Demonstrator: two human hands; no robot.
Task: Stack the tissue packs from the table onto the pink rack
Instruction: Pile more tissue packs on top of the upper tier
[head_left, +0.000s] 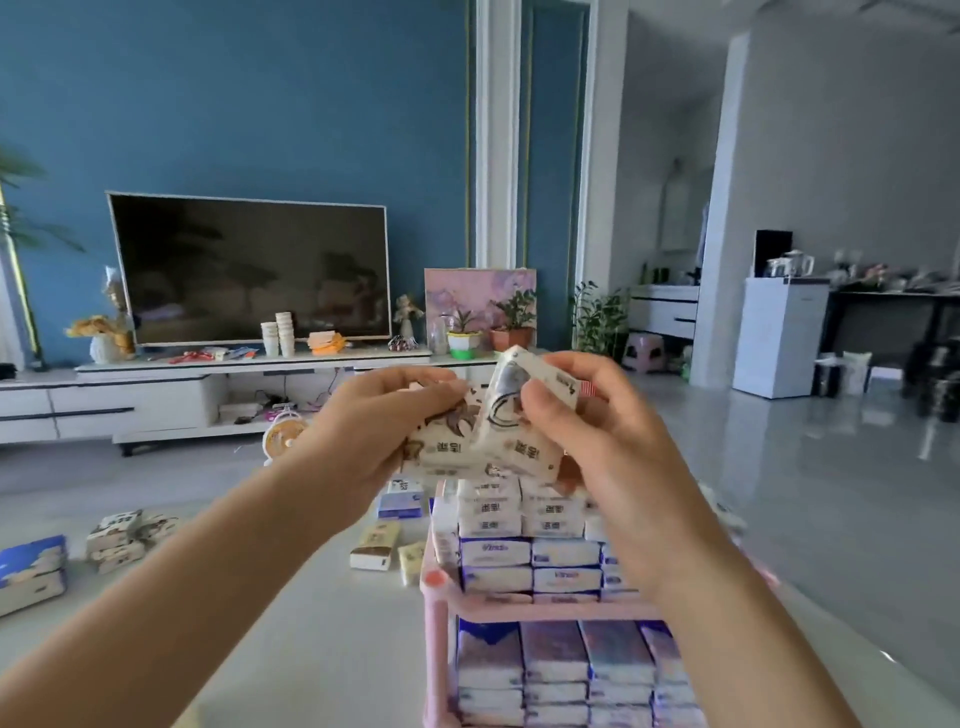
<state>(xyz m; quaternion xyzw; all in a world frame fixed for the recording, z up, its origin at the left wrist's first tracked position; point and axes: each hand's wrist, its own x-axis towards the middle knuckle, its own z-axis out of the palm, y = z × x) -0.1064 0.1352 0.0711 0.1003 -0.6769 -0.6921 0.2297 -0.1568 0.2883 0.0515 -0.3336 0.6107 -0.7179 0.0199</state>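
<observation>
Both my hands are raised above the pink rack (435, 613), holding white tissue packs with brown cartoon print. My left hand (363, 415) grips one flat pack (441, 447) by its left end. My right hand (592, 415) pinches another pack (524, 389) that tilts upward, overlapping the first. The rack's top shelf carries stacked packs (530, 540), white printed ones above blue-and-white ones. Its lower shelf (561, 670) is full of blue-and-white packs standing side by side.
Loose packs lie on the pale table: a blue one (31, 571) at far left, printed ones (124, 540) beside it, yellow-brown ones (376, 545) near the rack, and a blue one (400, 504) behind. A small fan (283, 436) and a TV stand (156, 395) lie beyond.
</observation>
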